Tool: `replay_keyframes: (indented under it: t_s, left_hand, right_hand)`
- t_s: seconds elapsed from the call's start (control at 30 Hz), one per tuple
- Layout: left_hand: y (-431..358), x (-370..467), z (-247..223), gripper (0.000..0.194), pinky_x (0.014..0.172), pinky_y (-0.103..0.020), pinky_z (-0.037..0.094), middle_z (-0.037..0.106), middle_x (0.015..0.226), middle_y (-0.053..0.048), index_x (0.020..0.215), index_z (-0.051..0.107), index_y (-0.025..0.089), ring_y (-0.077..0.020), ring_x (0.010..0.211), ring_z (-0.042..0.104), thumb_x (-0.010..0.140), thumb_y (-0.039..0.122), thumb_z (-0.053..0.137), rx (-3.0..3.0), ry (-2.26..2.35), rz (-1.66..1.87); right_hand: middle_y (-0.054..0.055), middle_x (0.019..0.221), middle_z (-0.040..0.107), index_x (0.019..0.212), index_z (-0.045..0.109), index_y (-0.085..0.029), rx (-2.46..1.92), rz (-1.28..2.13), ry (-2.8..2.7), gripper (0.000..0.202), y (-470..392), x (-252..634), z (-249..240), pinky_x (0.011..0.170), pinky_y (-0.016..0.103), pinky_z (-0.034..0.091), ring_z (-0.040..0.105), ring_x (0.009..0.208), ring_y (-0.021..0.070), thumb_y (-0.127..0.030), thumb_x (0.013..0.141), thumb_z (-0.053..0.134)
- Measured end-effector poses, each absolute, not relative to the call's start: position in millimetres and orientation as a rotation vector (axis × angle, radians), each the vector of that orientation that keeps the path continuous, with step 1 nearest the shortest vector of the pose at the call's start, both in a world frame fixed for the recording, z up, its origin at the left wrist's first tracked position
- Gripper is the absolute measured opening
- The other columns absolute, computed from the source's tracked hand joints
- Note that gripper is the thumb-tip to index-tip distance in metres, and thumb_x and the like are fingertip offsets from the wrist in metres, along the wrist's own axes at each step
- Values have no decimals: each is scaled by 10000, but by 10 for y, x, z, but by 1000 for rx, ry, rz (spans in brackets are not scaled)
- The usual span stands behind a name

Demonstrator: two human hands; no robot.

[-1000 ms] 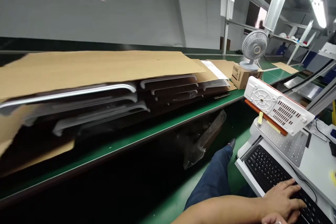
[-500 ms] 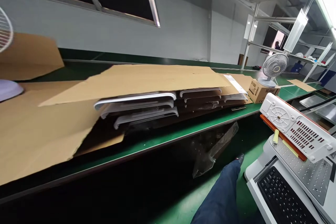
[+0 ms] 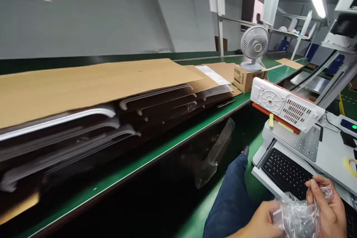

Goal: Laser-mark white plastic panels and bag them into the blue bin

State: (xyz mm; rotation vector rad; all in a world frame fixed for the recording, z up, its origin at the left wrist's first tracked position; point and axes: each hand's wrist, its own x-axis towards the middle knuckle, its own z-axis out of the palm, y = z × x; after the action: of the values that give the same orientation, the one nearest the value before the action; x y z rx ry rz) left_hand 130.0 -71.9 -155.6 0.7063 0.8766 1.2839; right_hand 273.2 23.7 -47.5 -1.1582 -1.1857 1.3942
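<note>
My left hand [image 3: 263,221] is at the bottom right, its fingers closed on a crumpled clear plastic bag [image 3: 298,217]. My right hand [image 3: 326,202] grips the same bag from the other side, thumb and fingers pinched together. Both hands are in front of a black keyboard [image 3: 284,167] on a white machine. Above the keyboard, a white plastic housing [image 3: 287,102] with vent slots leans tilted on an orange fixture [image 3: 275,117] over a perforated metal plate [image 3: 304,141].
On the green bench [image 3: 178,137] lie stacked white panels [image 3: 61,121] between cardboard sheets [image 3: 97,81]. A fan [image 3: 254,46] stands on a carton [image 3: 245,78]. Another clear bag [image 3: 214,152] hangs below the bench edge. Tape [image 3: 351,165] lies at the right edge.
The view has swung right and closer to the stacked panels. Both hands have come into view at the bottom right, holding the crumpled bag.
</note>
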Motion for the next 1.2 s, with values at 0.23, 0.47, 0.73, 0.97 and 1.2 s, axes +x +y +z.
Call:
replay_keyframes:
  t_s: [0.23, 0.47, 0.73, 0.97, 1.2]
  left_hand:
    - [-774, 843, -1222, 432, 738, -231, 473, 714, 943, -28, 1102, 742, 167, -156, 825, 601, 681, 171, 838, 522, 1082, 1681]
    - [-891, 1004, -1452, 456, 652, -217, 439, 606, 789, 32, 985, 694, 178, -106, 677, 498, 631, 173, 982, 357, 1072, 1650]
    - [-915, 1004, -1550, 315, 715, -233, 444, 629, 891, -41, 912, 742, 160, -140, 773, 571, 790, 348, 964, 822, 909, 1646]
    - [-837, 984, -1290, 305, 899, -318, 515, 697, 966, -100, 1049, 814, 218, -224, 946, 676, 934, 495, 867, 1264, 724, 1498]
    - [-809, 806, -1027, 441, 1095, -376, 500, 668, 1391, -116, 1328, 730, 322, -283, 1274, 655, 915, 240, 864, 1400, 1151, 1564]
  right_hand:
    - [121, 1167, 777, 1081, 804, -223, -1164, 1418, -1765, 479, -45, 2811, -969, 929, 319, 585, 733, 1045, 273, -683, 950, 778]
    - [122, 1241, 751, 1221, 762, -225, -1071, 1641, -1838, 574, -386, 2565, -1488, 1041, 393, 563, 709, 1166, 349, -550, 763, 885]
    - [152, 1507, 578, 1383, 622, -221, -1176, 1247, -1789, 779, -271, 2697, -1258, 1268, 454, 429, 556, 1439, 354, -308, 653, 878]
    - [143, 1359, 730, 1417, 732, -254, -992, 2006, -1635, 722, -250, 2777, -864, 1137, 477, 556, 697, 1282, 369, -497, 760, 906]
    - [119, 1009, 780, 1077, 786, -178, -1197, 1778, -1515, 565, -147, 2810, -1146, 851, 405, 621, 736, 933, 339, -445, 610, 957]
